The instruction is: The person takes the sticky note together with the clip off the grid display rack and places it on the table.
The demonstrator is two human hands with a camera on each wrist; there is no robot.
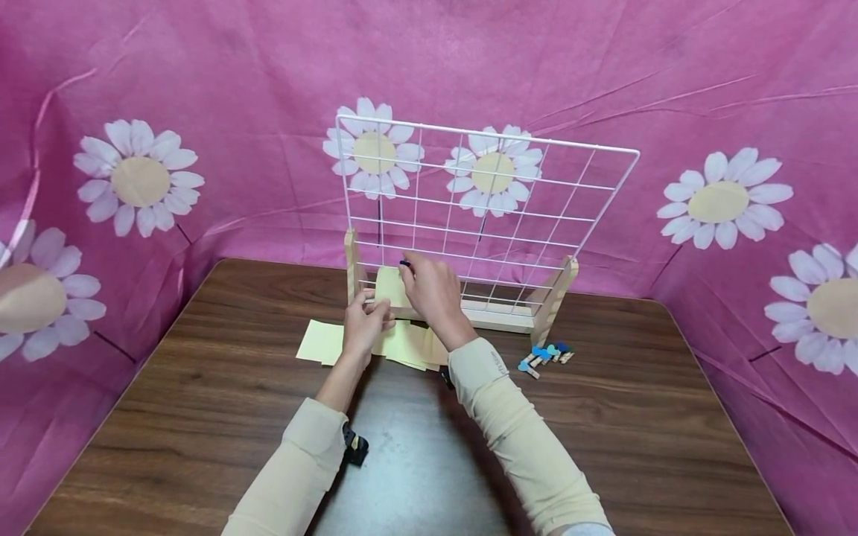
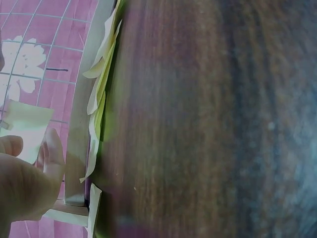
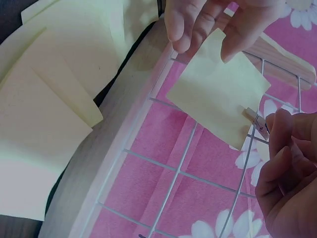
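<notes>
My left hand (image 1: 364, 324) pinches a yellow sticky note (image 3: 218, 91) by one edge, thumb in front, and the note lies against the lower left of a white wire grid (image 1: 492, 201). With my right hand (image 1: 434, 292) I grip a small wooden clothespin (image 3: 255, 121), its jaws over the note's opposite edge beside a grid wire. In the head view my right fingers mostly hide the clothespin; a dark blue bit shows at their tips. More yellow notes (image 1: 320, 341) lie fanned on the table below my left hand.
The grid stands in a wooden base with upright side pieces (image 1: 556, 299). Several small clothespins with blue and teal tops (image 1: 546, 356) lie in a heap right of the base. Pink cloth with daisies (image 1: 268, 112) hangs around the brown table (image 1: 603, 432).
</notes>
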